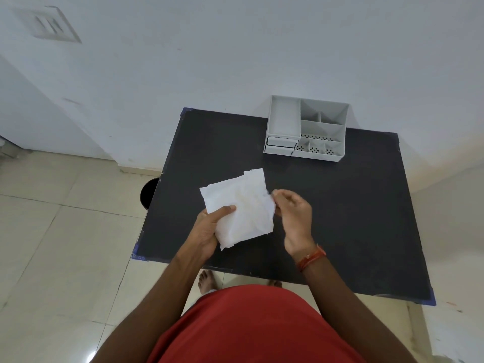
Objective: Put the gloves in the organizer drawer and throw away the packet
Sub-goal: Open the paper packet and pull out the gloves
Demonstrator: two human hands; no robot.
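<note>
A white crinkled packet [239,205] is held above the black table [340,205]. My left hand [209,229] grips its lower left corner, thumb on top. At the packet's right edge, my right hand [293,210] pinches it with the fingertips. No gloves are visible; whatever is inside the packet is hidden. A grey organizer [306,127] stands at the table's far side, with open compartments on top and two small drawers [281,145] at its lower left, both looking closed.
A dark round bin [149,192] stands on the tiled floor just past the table's left edge. A white wall runs behind the table. My bare feet [207,281] show under the near edge.
</note>
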